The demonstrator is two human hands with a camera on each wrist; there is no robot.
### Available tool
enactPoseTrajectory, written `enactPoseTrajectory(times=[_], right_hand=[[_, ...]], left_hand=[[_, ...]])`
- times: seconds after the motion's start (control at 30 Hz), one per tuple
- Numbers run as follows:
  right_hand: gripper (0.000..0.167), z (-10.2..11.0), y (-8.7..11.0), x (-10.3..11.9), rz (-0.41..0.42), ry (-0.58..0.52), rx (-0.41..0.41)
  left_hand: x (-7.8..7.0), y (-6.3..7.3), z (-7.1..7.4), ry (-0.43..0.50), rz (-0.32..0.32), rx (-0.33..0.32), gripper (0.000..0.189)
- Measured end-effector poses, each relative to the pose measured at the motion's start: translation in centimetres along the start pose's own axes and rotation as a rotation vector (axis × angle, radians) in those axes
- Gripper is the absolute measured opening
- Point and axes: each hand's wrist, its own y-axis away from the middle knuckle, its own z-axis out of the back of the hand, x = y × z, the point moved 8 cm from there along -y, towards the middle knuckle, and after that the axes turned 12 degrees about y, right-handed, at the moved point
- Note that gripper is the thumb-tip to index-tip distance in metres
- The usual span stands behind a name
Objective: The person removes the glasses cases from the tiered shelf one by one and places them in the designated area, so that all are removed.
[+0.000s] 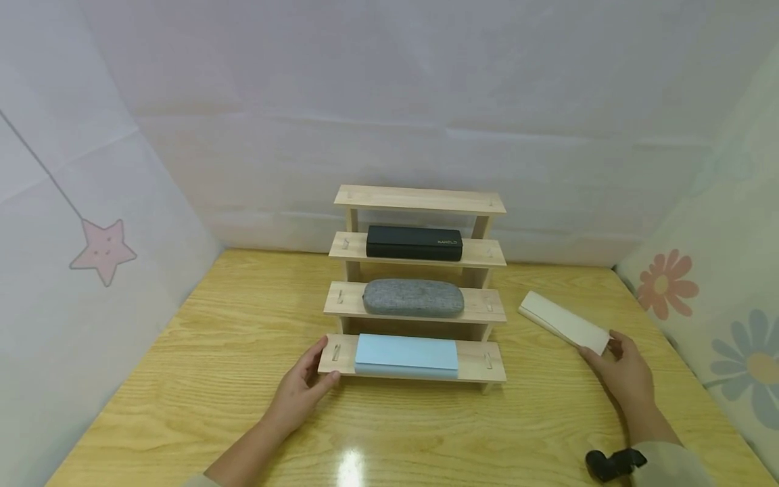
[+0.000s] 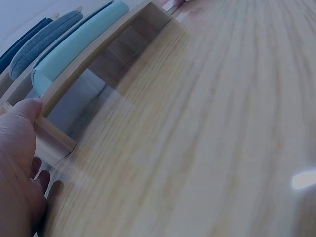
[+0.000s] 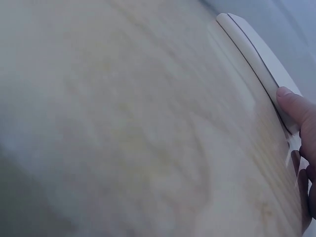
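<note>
1. Gripping the left end of the lowest tier: left hand (image 1: 296,393), thumb at the front edge, fingers curled at the side. Wooden stand (image 1: 420,197) begins at that hand and extends to its right, boards' long axes sideways.
2. Right of left hand, same tier: light blue case (image 1: 406,352), long axis along the board. Beyond it, one tier up each: grey case (image 1: 414,297), then black case (image 1: 414,242), both lengthwise too. Gold lettering on the black one too small to read surely.
3. Cream case (image 1: 562,320), right of the stand, just ahead and left of right hand: long axis diagonal, far end pointing away and leftward from that hand, near end at its fingers. Near end partly covered by the hand; cannot tell if it's lifted off the table (image 1: 426,439).
4. Right hand (image 1: 627,375): narrow, holding the cream case's near end, thumb on the side facing the stand. Fingers behind the case mostly hidden. Right wrist view cuts the hand off at its edge.
5. Small black object (image 1: 615,465) at right sleeve, below that hand; hard to identify.
6. Left wrist view: stand cut off at the left, top tier not visible.
</note>
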Motion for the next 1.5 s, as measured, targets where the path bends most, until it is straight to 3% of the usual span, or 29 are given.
enactPoseTrajectory(times=[0.3,0.8,1.07,1.5], right_hand=[[0.09,-0.1,-0.8,0.3,-0.05,0.003,0.011],[0.08,-0.5,-3.2,0.6,-0.058,0.055,-0.008],[0.078,-0.4,-3.7,1.3,-0.077,0.059,0.033],[0.089,0.1,-3.8,1.1,-0.104,-0.034,0.038]], left_hand=[[0.0,0.0,0.0,-0.006,-0.009,-0.001,0.071],[0.0,-0.1,0.0,0.017,-0.023,0.012,0.071],[0.0,0.0,-0.1,0.005,-0.009,0.009,0.072],[0.0,-0.1,0.0,-0.009,-0.011,-0.008,0.071]])
